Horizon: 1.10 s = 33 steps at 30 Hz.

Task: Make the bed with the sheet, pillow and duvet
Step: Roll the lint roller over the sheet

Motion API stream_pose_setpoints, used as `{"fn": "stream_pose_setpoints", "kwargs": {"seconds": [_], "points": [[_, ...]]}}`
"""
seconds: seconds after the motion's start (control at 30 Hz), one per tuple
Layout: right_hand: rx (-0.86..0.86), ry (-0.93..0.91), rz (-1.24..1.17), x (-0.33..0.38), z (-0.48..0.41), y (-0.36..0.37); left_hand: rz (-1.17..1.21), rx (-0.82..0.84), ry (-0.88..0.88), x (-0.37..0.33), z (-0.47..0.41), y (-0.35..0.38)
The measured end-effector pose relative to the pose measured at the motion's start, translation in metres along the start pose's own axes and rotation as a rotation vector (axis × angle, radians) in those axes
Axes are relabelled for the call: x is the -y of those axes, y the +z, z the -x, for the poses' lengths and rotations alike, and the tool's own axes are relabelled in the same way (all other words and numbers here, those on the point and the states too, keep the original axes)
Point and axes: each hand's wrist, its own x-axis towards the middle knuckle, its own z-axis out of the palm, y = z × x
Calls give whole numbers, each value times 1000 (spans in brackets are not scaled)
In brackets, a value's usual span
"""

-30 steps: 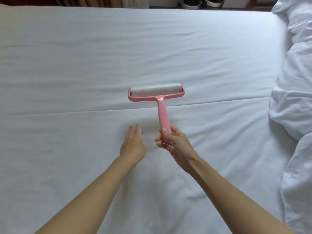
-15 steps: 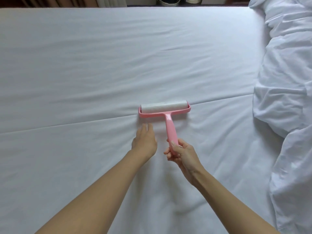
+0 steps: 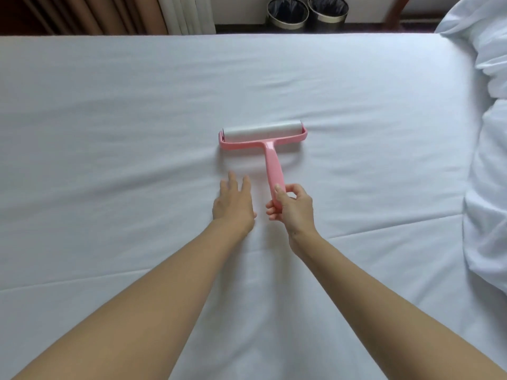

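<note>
A white sheet (image 3: 137, 119) lies spread flat over the bed, with faint creases and a fold line running across. A pink lint roller (image 3: 263, 133) with a grey drum rests on the sheet at the middle. My right hand (image 3: 295, 207) grips the end of its pink handle. My left hand (image 3: 233, 204) lies flat on the sheet just left of the handle, fingers straight and spread. A crumpled white duvet (image 3: 488, 187) is bunched along the right edge of the bed.
Beyond the far edge of the bed stand two round dark bins (image 3: 307, 12) with metal rims on the floor. Brown and cream curtains (image 3: 109, 15) hang at the far left.
The roller has moved away from me, further up the sheet past the fold line. Both hands followed it forward, and my view has tilted up to show the bins and curtains.
</note>
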Motion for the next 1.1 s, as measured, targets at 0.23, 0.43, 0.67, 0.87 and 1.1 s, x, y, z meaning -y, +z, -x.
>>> {"fn": "stream_pose_setpoints", "kwargs": {"seconds": [0.23,0.43,0.67,0.87,1.1], "points": [[32,-40,46,35,-75,29,20,-1,-25,7,-60,-33],[37,-34,62,50,-131,51,-80,48,-25,15,-103,-54],[9,-33,91,85,-181,77,-221,80,22,13,-137,-67],[64,61,165,94,-182,80,-157,15,28,16,-128,-57],[150,139,346,62,-112,34,409,-40,-79,16,-77,-46]]}}
